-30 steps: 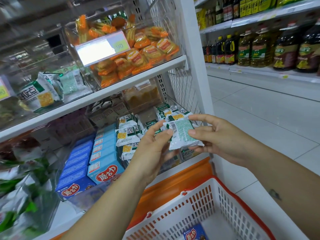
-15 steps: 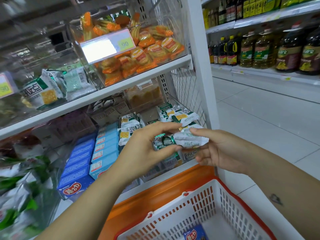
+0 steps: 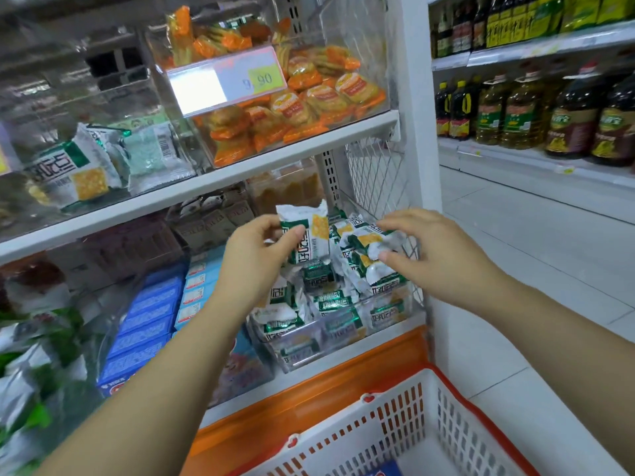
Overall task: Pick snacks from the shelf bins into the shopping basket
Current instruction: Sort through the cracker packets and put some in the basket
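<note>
Snack packet (image 3: 304, 231), green and white with a yellow cracker print, stands upright with its long axis vertical. My left hand (image 3: 252, 259) pinches its left edge above the clear shelf bin (image 3: 292, 359). My right hand (image 3: 438, 259) curls over another packet (image 3: 369, 242) atop the pile; blur leaves me unsure, but it seems to grip it. The shopping basket (image 3: 395, 417) lies below the 2 hands, nearer the right hand, so I judge the drop goes down and toward me.
</note>
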{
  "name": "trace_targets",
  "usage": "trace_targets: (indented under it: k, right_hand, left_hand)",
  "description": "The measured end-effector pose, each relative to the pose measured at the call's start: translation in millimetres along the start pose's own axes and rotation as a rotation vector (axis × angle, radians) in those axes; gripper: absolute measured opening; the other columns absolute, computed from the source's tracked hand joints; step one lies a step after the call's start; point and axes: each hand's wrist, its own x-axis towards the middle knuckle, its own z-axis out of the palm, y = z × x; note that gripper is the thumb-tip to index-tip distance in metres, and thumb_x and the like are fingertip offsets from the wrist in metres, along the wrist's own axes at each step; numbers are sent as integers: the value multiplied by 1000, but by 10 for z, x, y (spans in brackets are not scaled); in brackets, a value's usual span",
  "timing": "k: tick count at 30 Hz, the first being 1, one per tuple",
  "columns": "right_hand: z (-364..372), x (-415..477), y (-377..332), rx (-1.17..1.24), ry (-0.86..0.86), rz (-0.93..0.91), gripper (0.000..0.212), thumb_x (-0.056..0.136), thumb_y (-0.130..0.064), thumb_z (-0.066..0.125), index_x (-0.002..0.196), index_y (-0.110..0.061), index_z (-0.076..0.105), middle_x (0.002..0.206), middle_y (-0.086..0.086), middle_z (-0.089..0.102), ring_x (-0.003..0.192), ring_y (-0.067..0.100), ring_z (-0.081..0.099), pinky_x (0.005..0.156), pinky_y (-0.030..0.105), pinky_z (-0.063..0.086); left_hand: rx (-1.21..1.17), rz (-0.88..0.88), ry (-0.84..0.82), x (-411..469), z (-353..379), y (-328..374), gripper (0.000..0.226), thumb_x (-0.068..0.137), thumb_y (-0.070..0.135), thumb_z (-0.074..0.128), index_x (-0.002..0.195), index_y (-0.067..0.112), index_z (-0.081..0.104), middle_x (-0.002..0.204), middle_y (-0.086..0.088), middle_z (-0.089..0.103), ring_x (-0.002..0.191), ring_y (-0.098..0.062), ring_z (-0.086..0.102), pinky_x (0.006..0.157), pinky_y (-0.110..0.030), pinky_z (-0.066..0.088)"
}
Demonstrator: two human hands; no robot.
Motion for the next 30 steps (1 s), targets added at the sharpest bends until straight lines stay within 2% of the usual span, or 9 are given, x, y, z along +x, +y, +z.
trace_targets:
  k: [3,6,9,14,19,21,24,27,30]
  right_hand:
    - [102,199,97,-147,-111,-113,58,88,-35,61,142,-27,42,151,-5,36,138,16,30,113,34,22]
    - [194,303,187,-205,-186,-137,56,89,-35,60,142,-27,43,147,-6,42,135,15,35,112,35,24]
    - [262,306,275,-209,-212,-131,56,90,-38,60,142,-29,41,145,-8,44,135,13,36,113,34,23]
    - [311,321,350,-195,-188,-148,54,90,-40,58,141,-31,42,143,-10,44,133,12,36,110,30,21]
    - [308,326,376,-150,-187,-153,54,90,-40,59,140,-31,42,142,-11,45,131,12,37,110,30,23]
    - [307,322,386,-139,-186,-155,54,89,-40,59,140,-31,42,142,-11,45,130,10,37,110,29,24]
    - [309,325,384,-136,-185,-159,55,89,-40,59,141,-31,42,142,-11,45,129,10,38,109,28,25]
    - [314,325,380,-133,-184,-153,55,89,-39,59,141,-31,42,141,-10,46,128,10,39,107,28,26]
    - [319,323,378,-129,-184,-143,54,89,-38,60,140,-31,43,140,-10,46,128,11,39,107,28,27]
  left_hand:
    - [159,-9,-91,302,69,0,31,89,37,65,78,9,58,62,4,49,49,-7,38,45,-15,30]
    - [213,-116,-158,565,157,-102,39,87,40,66,71,10,48,62,-3,42,53,-15,35,51,-28,28]
    - [321,-212,-203,736,248,-242,45,86,41,67,63,12,40,61,-7,37,57,-20,35,56,-29,26]
    - [658,-282,-385,851,459,-355,54,84,47,67,54,12,38,53,-4,37,49,-19,38,48,-28,25]
    - [810,-286,-519,915,619,-375,54,80,54,69,66,5,51,65,-11,49,62,-26,53,59,-30,41]
    - [807,-241,-611,949,644,-390,53,79,55,70,71,4,54,70,-14,50,62,-27,51,59,-32,38]
    - [813,-93,-749,973,654,-403,42,80,50,70,85,11,54,81,-6,54,73,-23,49,63,-30,35]
    - [871,28,-816,969,661,-409,36,80,46,72,89,16,54,80,0,54,77,-21,49,66,-29,36]
    - [829,25,-891,956,713,-420,35,80,40,74,102,15,62,95,-2,62,85,-23,53,72,-29,39]
